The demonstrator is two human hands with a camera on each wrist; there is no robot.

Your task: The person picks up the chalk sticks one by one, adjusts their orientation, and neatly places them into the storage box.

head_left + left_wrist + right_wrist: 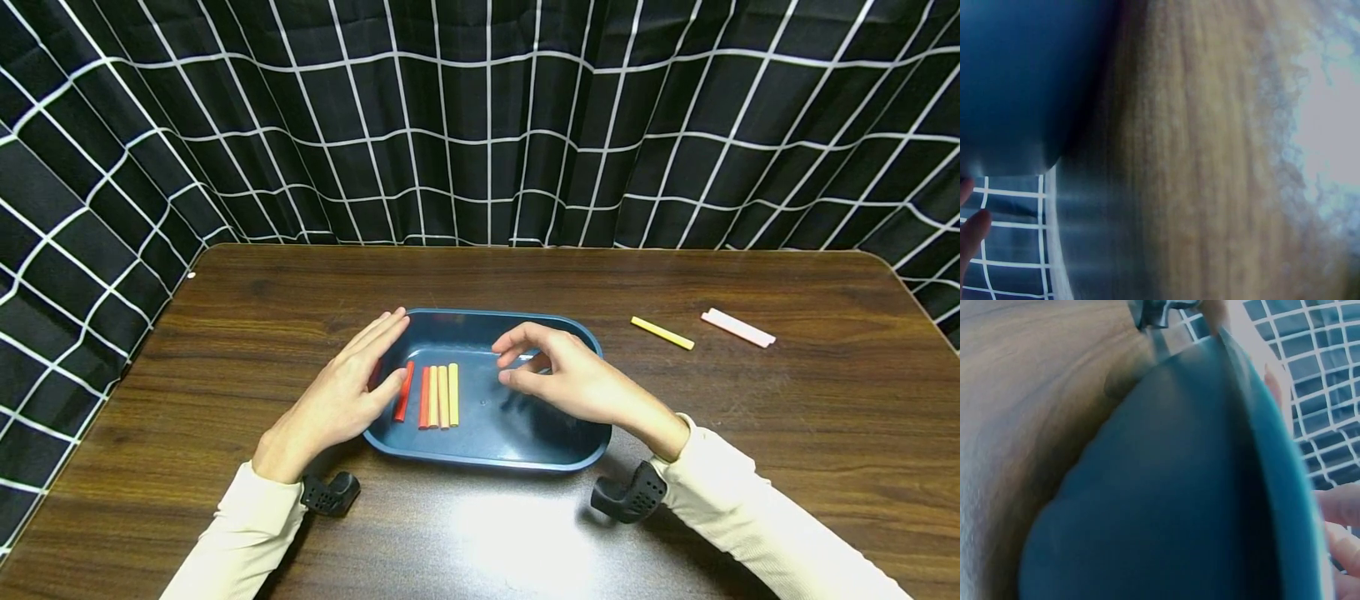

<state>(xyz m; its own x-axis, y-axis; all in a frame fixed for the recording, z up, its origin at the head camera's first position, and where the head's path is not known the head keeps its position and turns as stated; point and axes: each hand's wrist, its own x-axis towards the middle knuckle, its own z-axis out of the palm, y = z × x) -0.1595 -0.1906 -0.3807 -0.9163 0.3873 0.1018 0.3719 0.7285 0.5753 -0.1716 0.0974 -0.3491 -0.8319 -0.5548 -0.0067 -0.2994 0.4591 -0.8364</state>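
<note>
A blue oval-ended tray (491, 461) lies on the wooden table. Inside its left half, several chalk-like sticks stand out: one red stick (404, 392) a little apart, then a row of orange-red and yellow sticks (442, 397) side by side. My left hand (337, 392) is at the tray's left end, fingers straight, with the thumb close beside the red stick. Over the right half of the tray, my right hand (558, 371) hovers with loosely bent fingers and nothing between them. The tray's outer wall (1141, 475) fills much of the right wrist view.
To the right of the tray, a yellow stick (662, 332) lies on the table (247, 333). Farther right are pale pink sticks (738, 327) touching side by side. A black curtain (480, 125) with white grid lines hangs behind the table.
</note>
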